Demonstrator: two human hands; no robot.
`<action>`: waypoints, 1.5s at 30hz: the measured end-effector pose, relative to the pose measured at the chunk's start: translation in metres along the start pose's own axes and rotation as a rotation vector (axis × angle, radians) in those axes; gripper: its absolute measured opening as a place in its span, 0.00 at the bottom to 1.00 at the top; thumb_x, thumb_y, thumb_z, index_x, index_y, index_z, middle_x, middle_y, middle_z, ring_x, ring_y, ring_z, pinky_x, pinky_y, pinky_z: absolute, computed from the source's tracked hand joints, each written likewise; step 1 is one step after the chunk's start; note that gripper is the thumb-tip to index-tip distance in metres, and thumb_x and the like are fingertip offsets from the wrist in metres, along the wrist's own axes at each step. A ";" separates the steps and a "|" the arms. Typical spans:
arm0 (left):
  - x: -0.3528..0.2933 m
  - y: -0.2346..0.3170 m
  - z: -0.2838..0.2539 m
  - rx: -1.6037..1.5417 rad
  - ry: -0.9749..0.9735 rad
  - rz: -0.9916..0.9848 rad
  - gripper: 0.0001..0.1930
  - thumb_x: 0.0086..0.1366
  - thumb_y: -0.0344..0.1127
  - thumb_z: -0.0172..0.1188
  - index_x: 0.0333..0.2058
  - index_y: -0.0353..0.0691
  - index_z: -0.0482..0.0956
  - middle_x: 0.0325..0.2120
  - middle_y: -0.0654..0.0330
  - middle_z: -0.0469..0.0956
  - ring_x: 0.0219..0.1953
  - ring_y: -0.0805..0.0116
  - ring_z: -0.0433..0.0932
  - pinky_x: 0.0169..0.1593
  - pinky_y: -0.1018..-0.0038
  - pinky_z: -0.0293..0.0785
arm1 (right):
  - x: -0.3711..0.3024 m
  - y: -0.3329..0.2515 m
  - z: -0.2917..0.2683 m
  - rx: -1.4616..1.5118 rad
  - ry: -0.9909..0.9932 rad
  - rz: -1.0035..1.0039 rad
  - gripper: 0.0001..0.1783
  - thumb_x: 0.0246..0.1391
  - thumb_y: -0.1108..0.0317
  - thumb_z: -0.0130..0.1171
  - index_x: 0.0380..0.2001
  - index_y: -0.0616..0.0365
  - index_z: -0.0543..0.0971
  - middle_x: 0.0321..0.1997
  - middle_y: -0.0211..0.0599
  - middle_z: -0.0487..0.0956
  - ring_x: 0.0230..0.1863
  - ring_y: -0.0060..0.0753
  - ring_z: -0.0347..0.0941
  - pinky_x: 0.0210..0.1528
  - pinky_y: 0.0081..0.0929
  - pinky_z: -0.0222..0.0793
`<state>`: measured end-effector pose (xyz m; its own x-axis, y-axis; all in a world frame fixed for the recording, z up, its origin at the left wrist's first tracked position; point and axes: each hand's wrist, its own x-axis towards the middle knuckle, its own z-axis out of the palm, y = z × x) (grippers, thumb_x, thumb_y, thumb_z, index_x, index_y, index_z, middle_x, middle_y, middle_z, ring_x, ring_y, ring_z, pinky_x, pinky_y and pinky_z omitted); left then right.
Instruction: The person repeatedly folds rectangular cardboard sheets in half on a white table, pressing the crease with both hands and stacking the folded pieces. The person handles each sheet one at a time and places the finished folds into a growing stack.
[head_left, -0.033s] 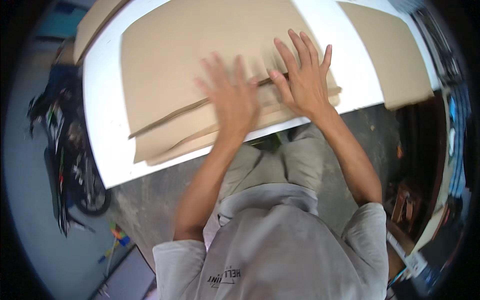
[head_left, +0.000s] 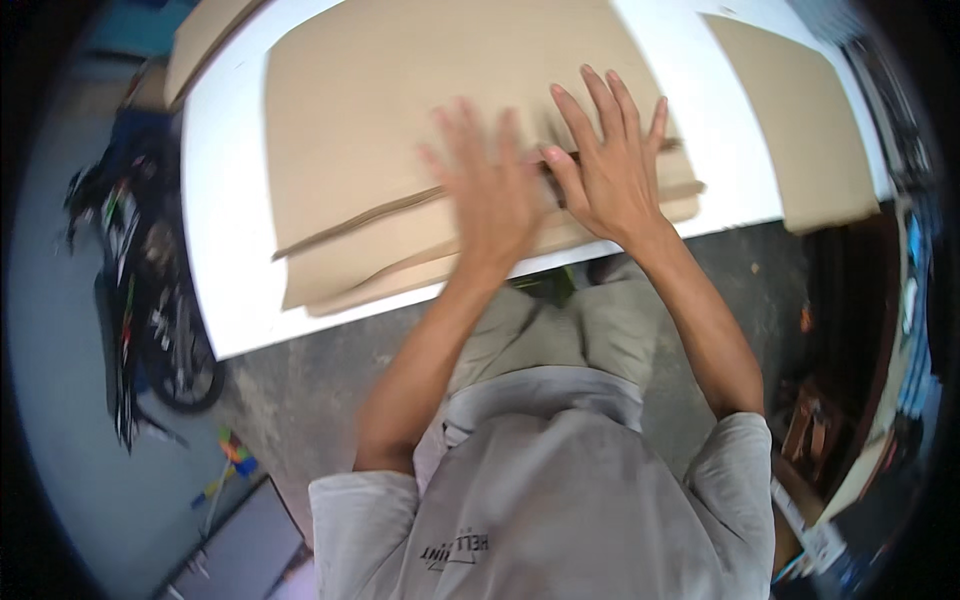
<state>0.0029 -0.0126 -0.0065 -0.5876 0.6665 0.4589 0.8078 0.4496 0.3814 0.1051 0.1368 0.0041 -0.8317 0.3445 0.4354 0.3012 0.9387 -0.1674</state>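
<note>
1. At the far left, a black motorbike [head_left: 112,330] stood on the grey floor, just past the table.
2. Next came a flat tan board [head_left: 205,45], which lay on the top left corner of a big white table [head_left: 220,230].
3. In the middle of the table lay a wide stack of smooth tan sheets [head_left: 370,120], which looked like paper or thin card. Its near side had long, uneven layers, and a thin dark line ran along one edge. A strip of white table showed between the stack and the person.
4. The left hand [head_left: 492,205] was over the near part of the stack. It was blurry, but its fingers looked spread and it pinched nothing. One could not tell if it touched the sheets.
5. The right hand [head_left: 615,180] was just beside it, over the right part of the stack. Its fingers were spread wide, with the thumb out to the left. One could not tell how hard it pressed, if at all.
6. At the right, well apart from both hands, another tan sheet [head_left: 810,130] lay on the table.
</note>
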 end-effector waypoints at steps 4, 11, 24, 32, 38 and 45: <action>-0.019 -0.020 -0.027 0.090 -0.047 0.098 0.27 0.77 0.45 0.54 0.69 0.38 0.71 0.78 0.35 0.52 0.81 0.28 0.43 0.73 0.20 0.30 | 0.016 -0.017 0.017 -0.044 -0.106 0.023 0.37 0.74 0.41 0.46 0.78 0.46 0.66 0.85 0.48 0.55 0.85 0.60 0.46 0.80 0.79 0.29; -0.042 -0.107 -0.124 0.442 -0.185 -0.018 0.42 0.74 0.69 0.52 0.73 0.43 0.69 0.76 0.34 0.57 0.80 0.32 0.49 0.71 0.16 0.30 | 0.011 -0.007 0.015 -0.156 -0.146 -0.042 0.37 0.73 0.42 0.48 0.78 0.45 0.66 0.84 0.46 0.58 0.85 0.58 0.46 0.81 0.78 0.29; -0.041 -0.148 -0.107 -0.024 0.035 0.036 0.39 0.75 0.63 0.53 0.73 0.42 0.67 0.78 0.40 0.54 0.82 0.35 0.44 0.74 0.22 0.24 | 0.030 -0.101 0.008 0.018 -0.023 -0.153 0.38 0.72 0.44 0.51 0.79 0.45 0.64 0.85 0.45 0.56 0.86 0.56 0.45 0.75 0.88 0.24; -0.047 -0.160 -0.126 0.223 -0.001 0.029 0.39 0.73 0.66 0.54 0.71 0.43 0.71 0.77 0.42 0.57 0.82 0.38 0.47 0.71 0.17 0.24 | 0.040 -0.188 0.060 0.143 -0.120 -0.181 0.35 0.71 0.46 0.51 0.75 0.49 0.69 0.82 0.55 0.59 0.84 0.64 0.48 0.76 0.84 0.30; -0.049 -0.197 -0.148 0.336 -0.081 -0.025 0.43 0.72 0.66 0.57 0.77 0.45 0.63 0.79 0.35 0.49 0.82 0.31 0.36 0.71 0.18 0.23 | 0.038 -0.186 0.064 0.149 -0.086 -0.188 0.34 0.72 0.46 0.52 0.74 0.50 0.71 0.80 0.55 0.63 0.82 0.64 0.50 0.76 0.83 0.31; -0.058 -0.208 -0.141 0.178 0.077 -0.006 0.42 0.70 0.64 0.60 0.75 0.46 0.66 0.76 0.36 0.54 0.80 0.32 0.45 0.75 0.24 0.23 | 0.048 -0.140 0.007 0.396 -0.133 -0.207 0.23 0.69 0.61 0.60 0.65 0.52 0.79 0.64 0.50 0.76 0.69 0.55 0.68 0.73 0.63 0.52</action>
<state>-0.1381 -0.2291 0.0008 -0.5886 0.6189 0.5201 0.7960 0.5560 0.2392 0.0197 0.0213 0.0421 -0.9159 0.1222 0.3823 -0.0568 0.9035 -0.4248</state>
